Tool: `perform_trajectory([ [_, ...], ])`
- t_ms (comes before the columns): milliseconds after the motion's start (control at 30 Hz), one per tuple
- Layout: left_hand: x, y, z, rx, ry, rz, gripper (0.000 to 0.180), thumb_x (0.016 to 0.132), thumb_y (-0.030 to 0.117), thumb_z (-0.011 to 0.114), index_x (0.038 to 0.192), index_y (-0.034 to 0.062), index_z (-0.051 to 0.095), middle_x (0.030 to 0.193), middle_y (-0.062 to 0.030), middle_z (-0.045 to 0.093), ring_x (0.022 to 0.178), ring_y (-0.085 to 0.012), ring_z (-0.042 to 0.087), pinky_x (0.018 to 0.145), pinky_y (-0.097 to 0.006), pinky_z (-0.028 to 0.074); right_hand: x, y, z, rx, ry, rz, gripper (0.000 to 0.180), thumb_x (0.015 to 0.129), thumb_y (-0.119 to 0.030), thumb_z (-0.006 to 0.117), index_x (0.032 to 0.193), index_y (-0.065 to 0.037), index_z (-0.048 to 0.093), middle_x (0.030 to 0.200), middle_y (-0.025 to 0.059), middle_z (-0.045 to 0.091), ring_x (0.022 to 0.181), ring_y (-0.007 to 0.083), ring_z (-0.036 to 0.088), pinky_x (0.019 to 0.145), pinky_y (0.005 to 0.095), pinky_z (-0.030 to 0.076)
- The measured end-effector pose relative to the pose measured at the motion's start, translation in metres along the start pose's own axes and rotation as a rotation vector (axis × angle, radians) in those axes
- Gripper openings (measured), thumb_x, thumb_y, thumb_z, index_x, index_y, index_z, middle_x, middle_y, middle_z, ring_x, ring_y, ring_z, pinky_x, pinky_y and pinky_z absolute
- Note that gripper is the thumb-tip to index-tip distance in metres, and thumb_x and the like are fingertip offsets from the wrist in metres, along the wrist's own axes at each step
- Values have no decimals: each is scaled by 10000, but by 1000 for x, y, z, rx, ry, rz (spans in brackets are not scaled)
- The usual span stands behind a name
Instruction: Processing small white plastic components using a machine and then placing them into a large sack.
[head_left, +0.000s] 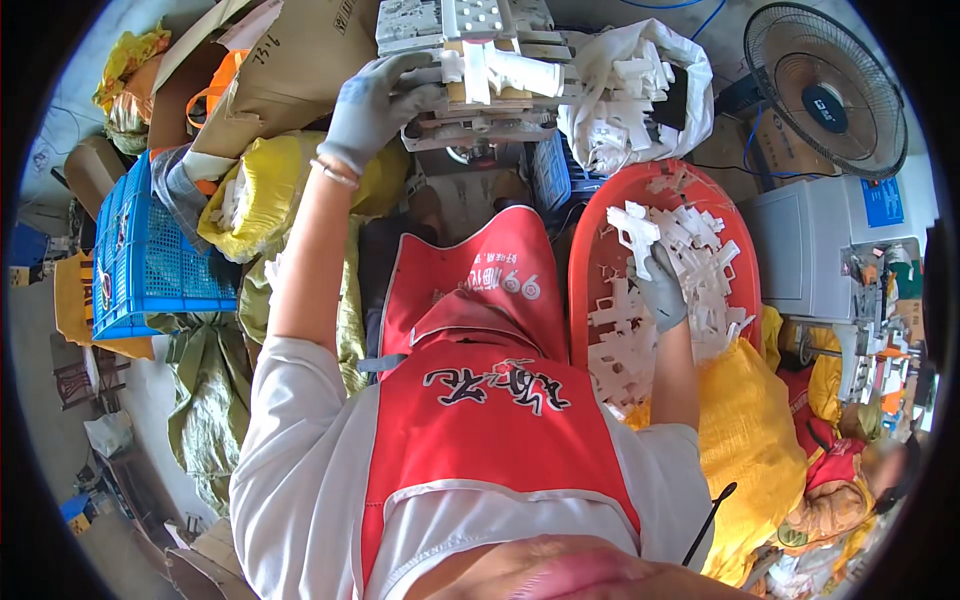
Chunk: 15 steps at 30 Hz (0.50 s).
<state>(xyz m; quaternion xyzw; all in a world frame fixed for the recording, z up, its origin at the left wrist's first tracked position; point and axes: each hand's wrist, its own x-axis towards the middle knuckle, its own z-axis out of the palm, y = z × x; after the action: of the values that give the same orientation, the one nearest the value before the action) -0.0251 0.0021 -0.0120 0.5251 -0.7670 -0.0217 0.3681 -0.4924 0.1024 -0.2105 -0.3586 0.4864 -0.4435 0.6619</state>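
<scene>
Red apron (480, 400) fills lower centre, nearest the lens; past it the right hand (660, 290), grey-gloved, has its fingers pinched on a white plastic part (636, 230) w/ pistol-like outline, lifted just above the heap of like parts in the red tub (600, 230), right of centre. Part looks light, stiff, thin-walled moulding w/ snappable tabs, prob. best gripped at the thick body, not the thin prongs. Left hand (370, 105), upper centre, fingers curled and pressing on a stack of white moulded frames (470, 70); blue crate (140, 260) at left, fan (825, 85) upper right.
</scene>
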Motion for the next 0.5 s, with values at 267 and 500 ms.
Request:
perform_trajectory([
  [267, 28, -11, 18, -170, -67, -25, 432, 721, 275, 715, 1082, 68, 599, 966, -144, 644, 881, -289, 627, 764, -338, 492, 6, -36, 48, 114, -45, -248, 400, 919, -224, 487, 1271, -50, 409, 1087, 35, 533, 969, 139, 525, 870, 298, 421],
  [500, 23, -5, 7, -298, 55, -112, 419, 705, 282, 737, 1039, 59, 619, 946, -118, 663, 860, -188, 648, 761, -291, 497, 43, -123, 132, 159, -136, -597, 384, 907, -160, 510, 1255, -17, 430, 1232, 87, 486, 1139, 180, 462, 985, 348, 351],
])
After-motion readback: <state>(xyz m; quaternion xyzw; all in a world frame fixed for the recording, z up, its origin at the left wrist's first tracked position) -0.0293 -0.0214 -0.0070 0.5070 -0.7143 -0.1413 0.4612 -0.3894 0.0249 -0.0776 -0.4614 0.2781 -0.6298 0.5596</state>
